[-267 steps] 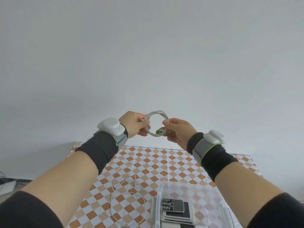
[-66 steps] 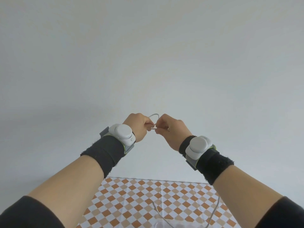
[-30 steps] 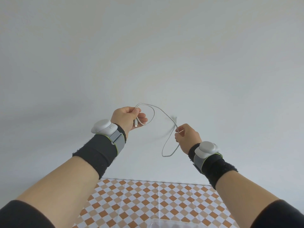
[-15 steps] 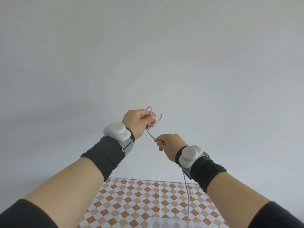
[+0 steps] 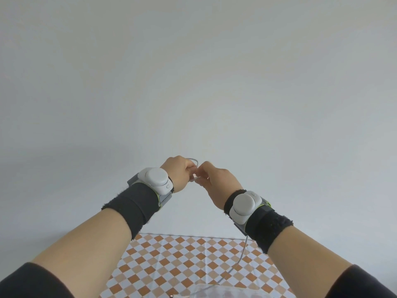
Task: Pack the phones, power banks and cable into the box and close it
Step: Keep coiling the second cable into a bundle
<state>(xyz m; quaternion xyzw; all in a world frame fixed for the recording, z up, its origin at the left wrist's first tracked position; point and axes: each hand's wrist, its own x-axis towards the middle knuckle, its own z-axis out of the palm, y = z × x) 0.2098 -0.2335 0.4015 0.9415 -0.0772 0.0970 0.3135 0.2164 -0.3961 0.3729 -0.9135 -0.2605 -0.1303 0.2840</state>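
Observation:
Both hands are raised in front of the pale wall, fingertips almost touching. My left hand [image 5: 180,171] is closed around a small loop of the white cable [image 5: 242,255], which peeks out above its knuckles. My right hand [image 5: 217,183] pinches the same cable close beside it. The loose length of cable hangs down behind my right wrist toward the clear plastic box [image 5: 206,293], of which only the far rim shows at the bottom edge. The phones and power banks are out of view.
A table with an orange and white checked cloth [image 5: 171,257] lies below my arms, against the plain wall. Each wrist carries a black band with a white sensor.
My right hand has risen up and left to meet my left hand. The cable loop in my left hand has become smaller, and the hanging tail now runs behind my right wrist.

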